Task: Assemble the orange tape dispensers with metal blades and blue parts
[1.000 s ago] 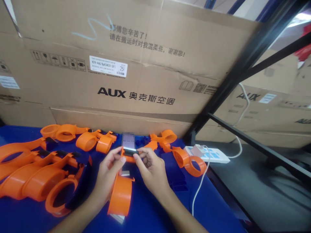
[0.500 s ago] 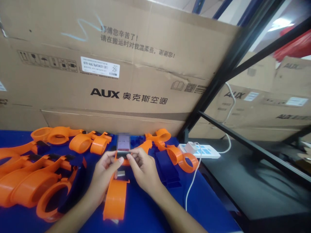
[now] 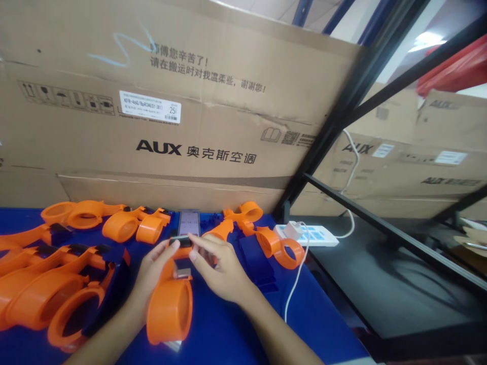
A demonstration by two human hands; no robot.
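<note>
My left hand [image 3: 152, 271] is closed around the handle of an orange plastic tape dispenser [image 3: 169, 312]. Its ring hangs down towards me, now turned so that its round opening shows. Across the dispenser's upper end lies a dark strip [image 3: 181, 242], with my left thumb on its left part. The thumb and index finger of my right hand [image 3: 222, 266] are at the right end of that head, seemingly pinching it; the other fingers are curled and partly hidden. A small metallic piece [image 3: 184, 273] shows between the handle and the ring.
Several orange tape dispensers [image 3: 49, 289] lie at the left, with more orange rings [image 3: 291, 253] at the right. Dark blue flat pieces [image 3: 258, 263] lie beside my right hand. A phone [image 3: 189, 223], a white power strip [image 3: 315, 235] with a cable and a large carton [image 3: 213, 106] stand behind.
The dispenser has tilted in my left hand, its ring swinging round to show the opening. My right fingers have loosened and spread slightly at the head. The camera view has shifted right.
</note>
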